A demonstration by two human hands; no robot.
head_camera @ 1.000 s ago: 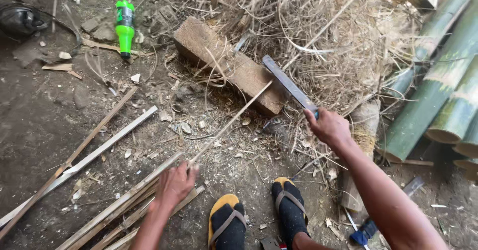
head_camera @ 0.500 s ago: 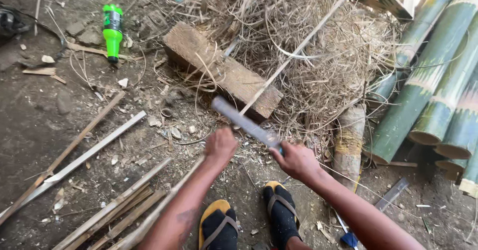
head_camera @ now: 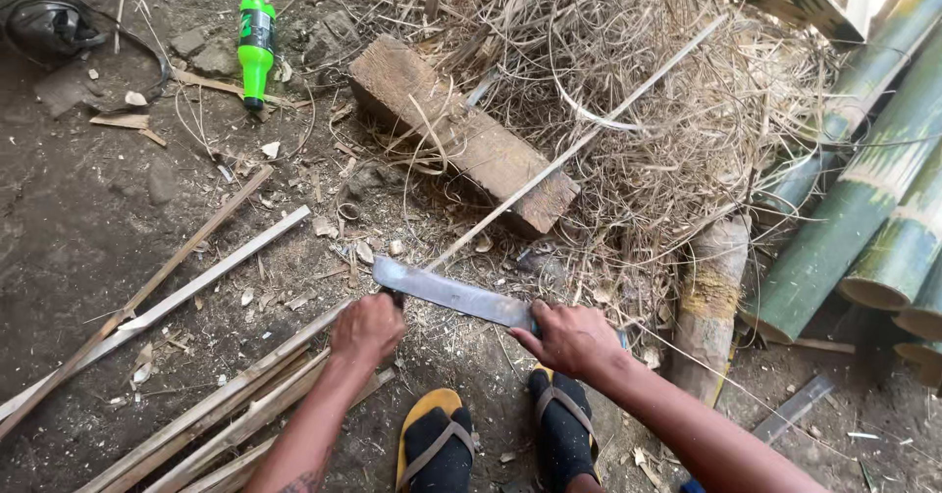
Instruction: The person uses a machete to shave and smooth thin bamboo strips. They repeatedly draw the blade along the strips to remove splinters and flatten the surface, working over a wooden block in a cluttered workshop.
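Observation:
My right hand (head_camera: 574, 338) grips the handle of a long steel machete (head_camera: 451, 295), whose blade lies nearly level and points left. My left hand (head_camera: 368, 328) is closed around a long thin bamboo strip (head_camera: 589, 135) just under the blade's tip. The strip runs from the lower left up to the right, over a wooden block (head_camera: 461, 135) and into a heap of dry shavings (head_camera: 667, 110). The blade crosses the strip next to my left hand. My feet in sandals (head_camera: 437, 444) stand below both hands.
Several split bamboo strips (head_camera: 186, 297) lie on the dirt at the left. Thick green bamboo poles (head_camera: 863, 218) are stacked at the right beside a short log (head_camera: 711, 297). A green plastic bottle (head_camera: 256, 50) lies at the top left near a dark bag (head_camera: 49, 27).
My right hand brought the machete down from the upper right to the strip. My left hand moved up from the strips on the ground and closed on the long strip at the blade's tip.

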